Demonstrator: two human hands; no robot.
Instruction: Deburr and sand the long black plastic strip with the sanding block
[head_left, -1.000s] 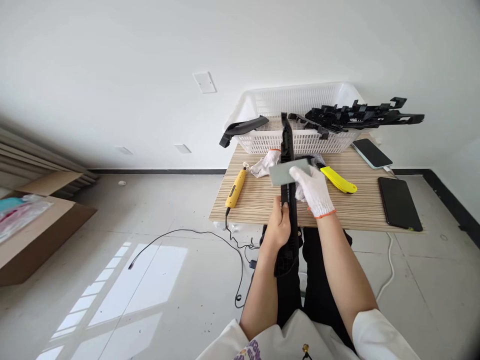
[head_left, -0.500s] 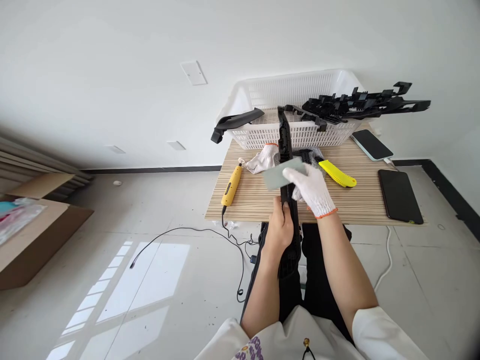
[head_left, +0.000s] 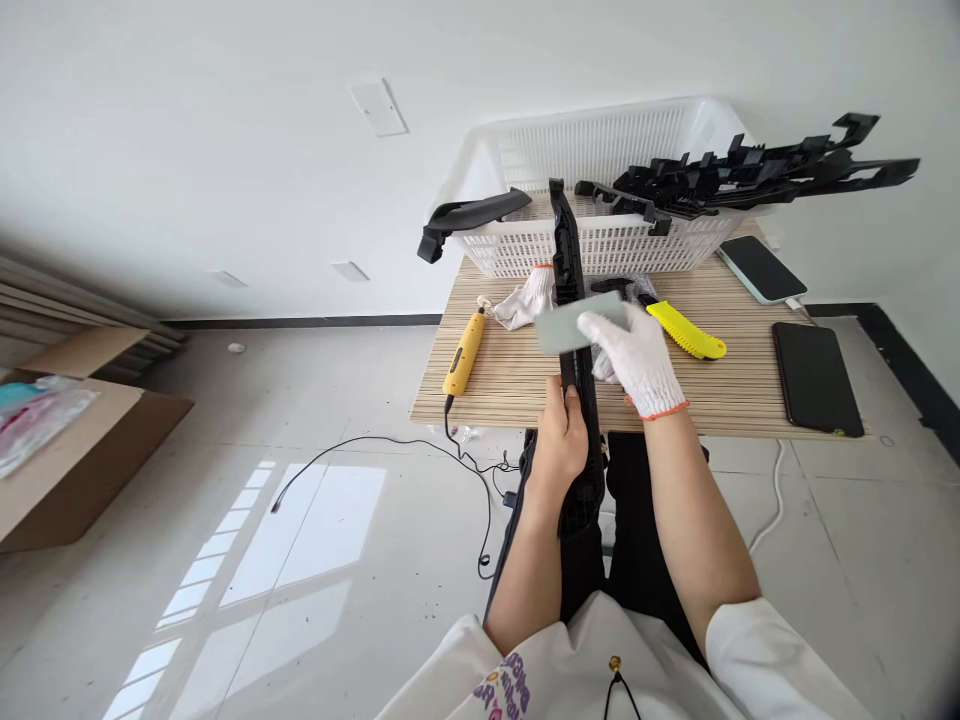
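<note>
My bare left hand (head_left: 564, 440) is closed around a long black plastic trim part (head_left: 582, 425), which stands lengthwise from my lap up past the table's front edge. On my right hand (head_left: 634, 355) is a white knit glove with an orange cuff. Its thumb and fingers pinch a flat grey-green rectangular sheet (head_left: 562, 325), perhaps sandpaper, lying across the upper face of the trim part. The gloved fingers partly hide the sheet's right end. Left of the part lies another white glove (head_left: 527, 298).
A white plastic basket (head_left: 495, 250) with several black trim parts (head_left: 720, 185) stands against the wall. On the wooden table (head_left: 510, 385) lie a yellow corded tool (head_left: 465, 355), a yellow-handled cutter (head_left: 688, 332) and two phones (head_left: 816, 378). A cardboard box (head_left: 97, 470) stands left.
The sheet in my right hand has shifted slightly along the trim part, still across it. My left hand keeps its hold. The whole view has tilted a little.
</note>
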